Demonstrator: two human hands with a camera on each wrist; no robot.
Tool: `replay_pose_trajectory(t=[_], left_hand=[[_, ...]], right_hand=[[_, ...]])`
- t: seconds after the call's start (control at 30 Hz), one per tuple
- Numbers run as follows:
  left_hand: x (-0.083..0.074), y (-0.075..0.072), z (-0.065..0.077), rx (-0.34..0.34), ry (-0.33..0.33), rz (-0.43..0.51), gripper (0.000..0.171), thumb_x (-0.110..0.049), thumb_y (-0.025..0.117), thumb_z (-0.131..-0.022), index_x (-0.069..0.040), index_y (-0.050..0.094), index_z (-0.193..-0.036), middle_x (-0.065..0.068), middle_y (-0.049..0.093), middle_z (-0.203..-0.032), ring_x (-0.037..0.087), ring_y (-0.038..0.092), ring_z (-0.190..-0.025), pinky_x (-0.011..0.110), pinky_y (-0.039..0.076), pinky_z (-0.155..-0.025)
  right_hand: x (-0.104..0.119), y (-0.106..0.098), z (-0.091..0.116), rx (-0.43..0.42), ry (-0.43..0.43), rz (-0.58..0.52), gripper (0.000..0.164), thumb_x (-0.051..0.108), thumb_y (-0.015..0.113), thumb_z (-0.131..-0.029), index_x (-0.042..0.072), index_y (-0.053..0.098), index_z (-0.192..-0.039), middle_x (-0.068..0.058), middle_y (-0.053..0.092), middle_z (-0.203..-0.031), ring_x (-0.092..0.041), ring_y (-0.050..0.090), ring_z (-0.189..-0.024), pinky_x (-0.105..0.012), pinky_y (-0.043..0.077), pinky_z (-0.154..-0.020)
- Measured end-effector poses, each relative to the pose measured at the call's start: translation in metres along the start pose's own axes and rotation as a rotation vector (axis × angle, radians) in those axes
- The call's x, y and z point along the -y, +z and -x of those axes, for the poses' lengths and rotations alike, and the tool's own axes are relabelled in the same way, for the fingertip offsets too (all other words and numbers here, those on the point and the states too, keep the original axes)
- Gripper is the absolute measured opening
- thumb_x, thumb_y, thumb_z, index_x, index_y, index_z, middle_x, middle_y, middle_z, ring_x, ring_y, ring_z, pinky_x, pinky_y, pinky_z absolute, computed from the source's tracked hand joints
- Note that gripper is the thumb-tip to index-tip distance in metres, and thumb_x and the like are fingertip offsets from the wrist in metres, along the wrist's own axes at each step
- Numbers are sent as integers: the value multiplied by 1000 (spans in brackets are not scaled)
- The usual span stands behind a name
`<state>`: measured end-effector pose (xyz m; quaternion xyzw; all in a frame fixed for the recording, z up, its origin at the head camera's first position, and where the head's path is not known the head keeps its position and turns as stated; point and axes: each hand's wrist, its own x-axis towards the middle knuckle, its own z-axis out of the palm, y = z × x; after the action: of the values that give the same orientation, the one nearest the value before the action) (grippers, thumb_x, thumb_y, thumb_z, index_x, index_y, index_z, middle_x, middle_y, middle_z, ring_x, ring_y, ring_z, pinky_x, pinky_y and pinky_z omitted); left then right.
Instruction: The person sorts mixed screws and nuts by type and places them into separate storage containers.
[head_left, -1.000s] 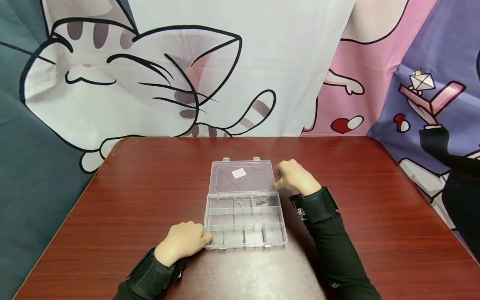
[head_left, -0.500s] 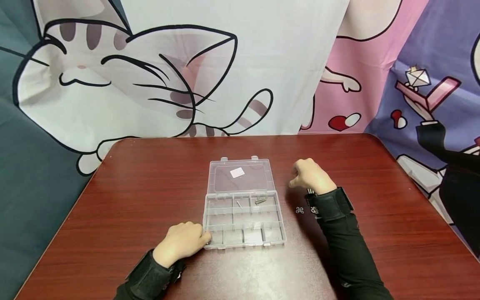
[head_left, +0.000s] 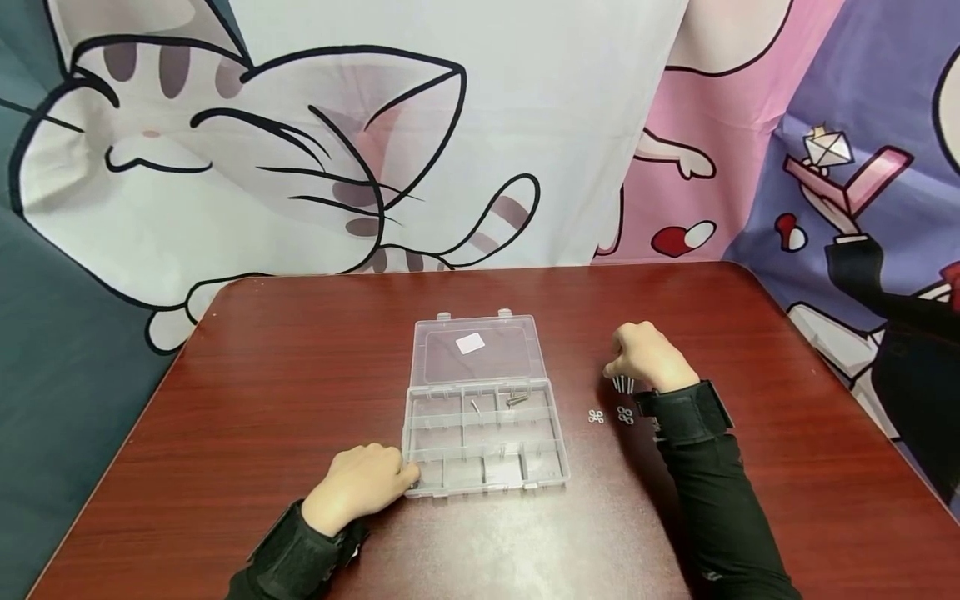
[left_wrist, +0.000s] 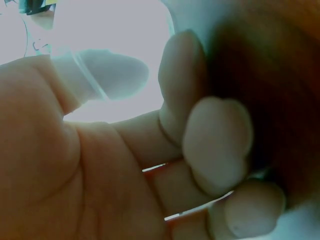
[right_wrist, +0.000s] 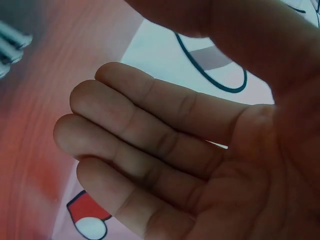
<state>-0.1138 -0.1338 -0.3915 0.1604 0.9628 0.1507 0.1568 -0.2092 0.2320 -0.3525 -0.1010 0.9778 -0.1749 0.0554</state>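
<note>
A clear plastic compartment box (head_left: 480,435) lies on the table, its lid (head_left: 442,358) folded back flat. A few screws (head_left: 517,400) lie in a rear compartment, and one small screw (head_left: 475,407) lies in the compartment beside it. My left hand (head_left: 362,485) grips the box's front left corner, its thumb over the wall; the left wrist view shows its fingers (left_wrist: 217,145) curled. Right of the box, my right hand (head_left: 651,357) hovers by several loose screws (head_left: 623,384), partly hidden under it. Its palm and loosely bent fingers (right_wrist: 115,110) hold nothing in the right wrist view.
Two small clusters of metal nuts or rings (head_left: 596,417) lie between the box and my right forearm. The reddish-brown table (head_left: 285,358) meets a cartoon-printed cloth (head_left: 570,125) along its far edge. A white label (head_left: 470,343) is on the lid.
My right hand has moved right, from beside the lid to over the loose screws, bringing the small metal pieces into view. My left hand stays at the box corner.
</note>
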Motion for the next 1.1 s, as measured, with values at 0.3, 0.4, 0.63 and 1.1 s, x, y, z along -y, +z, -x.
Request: replay_pose_trajectory(t=[0.3, 0.4, 0.63, 1.1], left_hand=[[0, 1, 0, -6, 2, 1, 44, -24, 46, -87, -15, 32, -47, -4, 23, -47, 12, 21, -44, 29, 17, -45], [1, 1, 0, -6, 1, -3, 43, -24, 46, -87, -15, 32, -47, -4, 23, -47, 11, 22, -44, 29, 18, -45], [0, 1, -1, -7, -4, -7, 43, -25, 46, -87, -15, 32, -48, -4, 24, -47, 11, 23, -44, 29, 19, -45], [2, 2, -2, -15, 1, -10, 43, -25, 47, -86, -15, 32, -46, -4, 24, -47, 11, 24, -44, 29, 20, -43]], right_hand=[[-9, 4, 3, 50, 19, -4, 10, 4, 72, -66, -1, 65, -71, -6, 58, -64, -21, 52, -57, -35, 43, -52], [-11, 8, 2, 56, 1, 1, 4, 1, 69, -64, 2, 65, -64, -4, 58, -59, -19, 52, -53, -34, 43, -51], [-16, 15, -2, 80, 28, 10, 13, 2, 67, -63, 7, 59, -54, -2, 54, -54, -17, 49, -49, -32, 38, -47], [-18, 20, -9, 90, 68, 14, 13, 1, 67, -68, 4, 59, -59, -4, 54, -56, -20, 49, -49, -33, 39, -48]])
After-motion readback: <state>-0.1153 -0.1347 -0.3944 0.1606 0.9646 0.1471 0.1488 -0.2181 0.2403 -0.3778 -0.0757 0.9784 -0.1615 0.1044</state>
